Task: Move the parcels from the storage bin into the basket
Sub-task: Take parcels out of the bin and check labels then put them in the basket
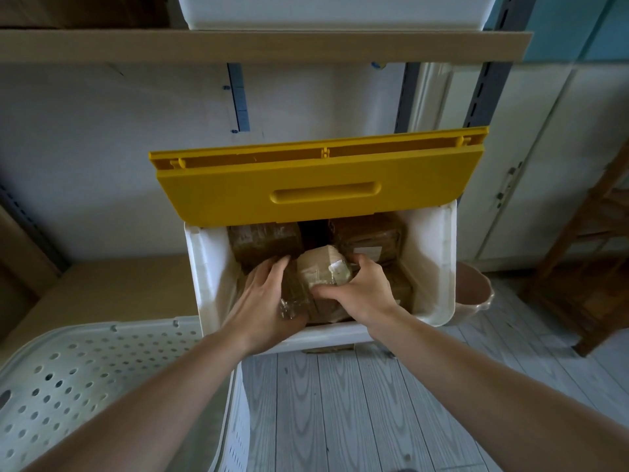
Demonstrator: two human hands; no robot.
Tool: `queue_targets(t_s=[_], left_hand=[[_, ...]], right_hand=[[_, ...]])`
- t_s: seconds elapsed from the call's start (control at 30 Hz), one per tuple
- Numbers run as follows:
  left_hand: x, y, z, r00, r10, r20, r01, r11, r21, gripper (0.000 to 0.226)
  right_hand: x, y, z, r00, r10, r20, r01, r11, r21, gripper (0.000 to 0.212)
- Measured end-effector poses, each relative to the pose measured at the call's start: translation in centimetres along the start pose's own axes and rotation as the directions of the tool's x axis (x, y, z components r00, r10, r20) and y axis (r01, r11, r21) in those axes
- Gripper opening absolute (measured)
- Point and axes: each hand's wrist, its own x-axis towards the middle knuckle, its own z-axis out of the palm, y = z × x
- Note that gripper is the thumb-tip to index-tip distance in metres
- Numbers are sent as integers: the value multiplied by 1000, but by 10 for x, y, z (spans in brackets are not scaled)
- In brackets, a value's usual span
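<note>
Both hands down inside the white plastic storage bin [439, 267] at frame centre, yellow flip-up lid [316, 185] propped open for access. Left hand [262, 301] cupping, right hand [360, 284] with fingers curled over, a tape-wrapped brown cardboard parcel [320, 272]; white label there unreadable. Perforated white basket [85, 362] waiting lower left.

Dim, bluish light; wide-angle bending at edges; bin interior shadowed, slightly soft.
</note>
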Motion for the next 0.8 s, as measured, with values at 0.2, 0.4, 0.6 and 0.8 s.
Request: queue_targets(t_s=[0.2, 0.4, 0.6, 0.8], left_hand=[[-2, 4, -7, 961, -273, -48, 255, 938, -235, 93], [-1, 9, -17, 868, -488, 87, 427, 646, -632, 80], [-8, 13, -24, 911, -387, 145, 296, 366, -882, 98], [-27, 21, -30, 942, -313, 121, 254, 431, -866, 106]], right_hand=[[6, 2, -19, 998, 48, 28, -53, 980, 190, 88], [-6, -1, -59, 997, 0, 71, -32, 894, 448, 69], [-24, 7, -84, 993, 3, 116, -67, 834, 547, 60], [-41, 8, -92, 986, -72, 149, -27, 819, 573, 54]])
